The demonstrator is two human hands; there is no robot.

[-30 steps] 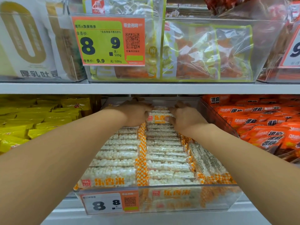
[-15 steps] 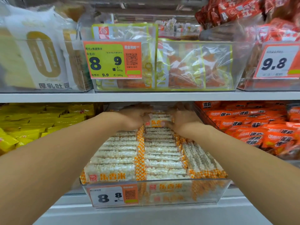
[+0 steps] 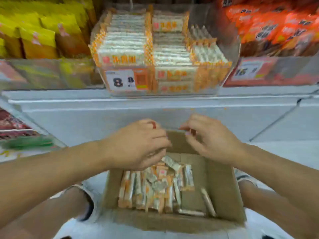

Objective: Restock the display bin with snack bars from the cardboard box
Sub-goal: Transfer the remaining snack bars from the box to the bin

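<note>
An open cardboard box (image 3: pixel 222 183) sits low between my knees, with several orange-and-white snack bars (image 3: pixel 151 188) lying in its left half. My left hand (image 3: pixel 136 144) and my right hand (image 3: pixel 208 140) hover over the box's far edge, fingers loosely curled, holding nothing that I can see. Up on the shelf stands the clear display bin (image 3: pixel 224 78), packed with rows of the same bars (image 3: pixel 124 44) and carrying an "8.8" price tag (image 3: pixel 120 81). The frame is motion-blurred.
Yellow snack bags (image 3: pixel 34 33) fill the bin to the left and orange packets (image 3: pixel 276 25) the bin to the right. A white shelf front (image 3: pixel 155 107) runs below the bins. A lower shelf with red and green goods (image 3: pixel 17 135) juts out at left.
Both hands left the back of the display bin and came down over the cardboard box. My view tilted from the shelves down to the box.
</note>
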